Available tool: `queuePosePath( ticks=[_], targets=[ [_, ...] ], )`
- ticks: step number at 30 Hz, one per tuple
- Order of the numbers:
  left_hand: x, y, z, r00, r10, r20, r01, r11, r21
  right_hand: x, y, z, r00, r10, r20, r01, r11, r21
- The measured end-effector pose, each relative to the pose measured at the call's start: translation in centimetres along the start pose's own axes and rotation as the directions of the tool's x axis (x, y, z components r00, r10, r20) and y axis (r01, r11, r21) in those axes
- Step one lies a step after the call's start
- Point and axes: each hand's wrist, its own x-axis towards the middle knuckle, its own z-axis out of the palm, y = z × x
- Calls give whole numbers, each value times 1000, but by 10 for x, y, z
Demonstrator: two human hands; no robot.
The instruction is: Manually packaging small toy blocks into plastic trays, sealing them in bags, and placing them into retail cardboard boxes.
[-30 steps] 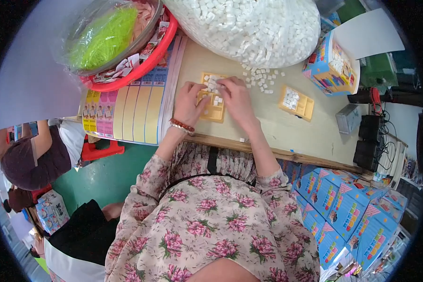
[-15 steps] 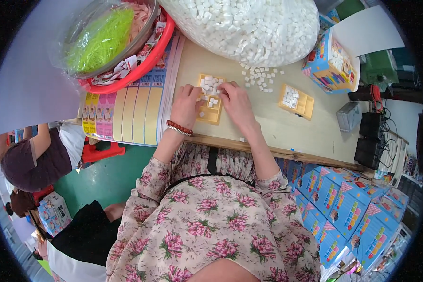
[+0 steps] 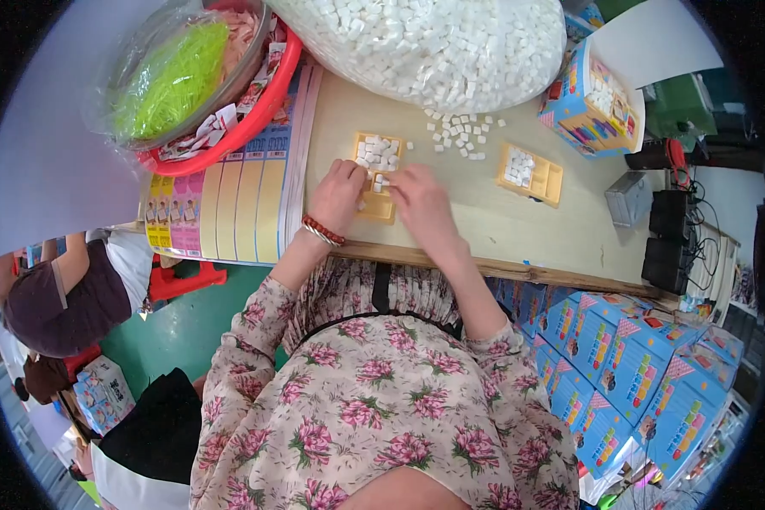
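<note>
A yellow compartment tray (image 3: 376, 206) lies flat on the table. White cubes (image 3: 377, 153) fill its far compartment, and a few more sit in the middle part. My left hand (image 3: 335, 201), with a beaded bracelet at its wrist, is bent over the tray's left edge, fingers closed against it. On the tray's right side, my right hand (image 3: 422, 204) has its fingers drawn together by the middle cubes; whether a cube is pinched there is hidden. Loose cubes (image 3: 459, 132) are scattered beyond my right hand.
A big clear bag of white cubes (image 3: 442, 51) fills the far side. Rightward lie a second yellow tray (image 3: 546, 181) and a blue box (image 3: 580, 109). Printed sheets (image 3: 242, 208) and a red basin (image 3: 268, 115) are at left. Blue boxes (image 3: 612, 365) are stacked below the table's right.
My right hand has drawn nearer along the tray, from the far compartment to the middle cubes. My left hand stays at the tray's left edge. The whole view has shifted slightly.
</note>
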Motion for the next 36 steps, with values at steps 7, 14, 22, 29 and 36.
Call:
queuePosePath(
  ticks=[7, 14, 22, 29, 36],
  targets=[
    [32, 8, -15, 979, -152, -136, 109, 953, -281, 2, 6, 16, 983, -106, 151, 134, 974, -185],
    [88, 24, 5, 997, -58, -59, 27, 905, -425, 1, 12, -5, 994, -91, 66, 89, 996, 27],
    [16, 13, -32, 959, -219, 181, 264, 921, -288, -19, 21, -44, 984, 104, -146, -132, 970, -204],
    [-14, 22, -2, 998, -59, 3, 59, 998, -26, -24, 18, -9, 996, 56, 65, -50, 995, -90],
    [-29, 15, -2, 978, -202, -41, 193, 967, -168, -19, 30, -59, 971, 182, -152, -189, 981, -33]
  ],
)
